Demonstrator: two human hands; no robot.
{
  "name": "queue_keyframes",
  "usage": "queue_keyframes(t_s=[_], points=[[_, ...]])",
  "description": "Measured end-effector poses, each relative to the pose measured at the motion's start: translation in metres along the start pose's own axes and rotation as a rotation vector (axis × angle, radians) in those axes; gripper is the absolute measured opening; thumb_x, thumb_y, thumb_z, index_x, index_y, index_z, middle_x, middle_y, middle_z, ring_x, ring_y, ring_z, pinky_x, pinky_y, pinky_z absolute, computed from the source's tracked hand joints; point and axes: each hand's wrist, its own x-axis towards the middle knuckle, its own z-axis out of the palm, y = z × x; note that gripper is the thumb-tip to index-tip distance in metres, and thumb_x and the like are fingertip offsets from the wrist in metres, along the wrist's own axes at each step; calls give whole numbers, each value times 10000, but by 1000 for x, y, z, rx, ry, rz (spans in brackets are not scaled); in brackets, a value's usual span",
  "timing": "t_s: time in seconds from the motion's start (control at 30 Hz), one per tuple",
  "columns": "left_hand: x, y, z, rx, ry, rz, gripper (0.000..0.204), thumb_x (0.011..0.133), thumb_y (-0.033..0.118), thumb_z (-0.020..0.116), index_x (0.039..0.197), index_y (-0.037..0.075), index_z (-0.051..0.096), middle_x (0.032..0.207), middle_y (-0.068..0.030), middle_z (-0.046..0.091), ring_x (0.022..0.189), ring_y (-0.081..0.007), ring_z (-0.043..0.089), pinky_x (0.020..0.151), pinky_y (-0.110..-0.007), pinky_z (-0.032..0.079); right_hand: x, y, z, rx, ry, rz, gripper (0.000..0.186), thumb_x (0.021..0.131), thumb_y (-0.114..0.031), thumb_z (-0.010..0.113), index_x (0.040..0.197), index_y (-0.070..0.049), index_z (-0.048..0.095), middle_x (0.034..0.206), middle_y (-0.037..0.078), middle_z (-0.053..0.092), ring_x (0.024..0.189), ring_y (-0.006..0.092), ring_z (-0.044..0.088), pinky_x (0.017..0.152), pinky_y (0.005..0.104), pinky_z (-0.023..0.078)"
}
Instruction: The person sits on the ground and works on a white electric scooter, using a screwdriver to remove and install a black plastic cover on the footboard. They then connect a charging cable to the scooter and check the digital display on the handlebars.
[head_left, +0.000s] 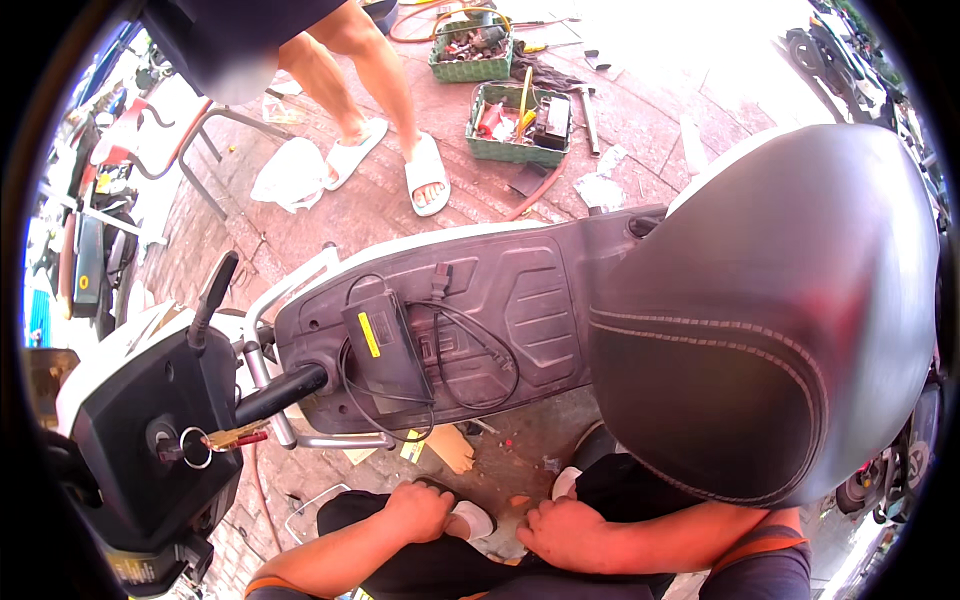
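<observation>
My left hand (420, 511) rests by my left knee with its fingers loosely curled; nothing shows in it. Lower on my lap, my right hand (563, 534) also has bent fingers, and I see no object there. In front of both hands stands an electric scooter with a black seat (720, 370) and a dark footboard (545, 322). On the footboard lies a black charger (388, 345) with a yellow label and a looped cable (517, 372). Keys (235, 437) on a ring hang at the ignition in the black front panel (135, 400).
Across the scooter stands a person in pale slides (428, 175), beside a white plastic bag (290, 175). Green baskets of tools (518, 150) and a hammer (589, 120) lie on the paving. A chair (185, 150) is at the left; a glove (451, 448) lies below the footboard.
</observation>
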Motion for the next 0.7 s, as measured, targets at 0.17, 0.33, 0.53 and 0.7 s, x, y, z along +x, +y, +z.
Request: queue_keyframes(t_s=[0.17,0.33,0.53,0.7], points=[[8,18,1,-75,-220,-38,376,964,426,645,1070,70,707,949,-184,769,904,-418,746,795,-532,592,8,-27,-5,278,87,58,288,903,-178,620,1147,-32,665,925,143,722,853,312,739,698,470,594],[-11,72,-2,-72,-367,-65,317,940,294,625,1126,83,770,1163,-182,762,1094,-370,720,928,-490,576,8,-33,22,342,247,379,200,943,-227,631,1070,-75,663,957,154,736,884,343,751,731,483,593],[-74,171,-80,-678,295,-492,256,937,273,666,1008,35,729,1016,-193,713,1005,-403,690,892,-491,544,-72,-85,-20,666,642,520,116,935,-200,698,994,-105,731,976,132,733,922,355,725,805,467,586],[-183,234,-135,-1045,405,-494,294,973,321,675,1020,32,708,1019,-195,728,1046,-401,689,929,-491,538,-140,-123,-118,687,503,506,145,951,-216,689,973,-76,720,889,162,736,860,380,726,788,497,577]])
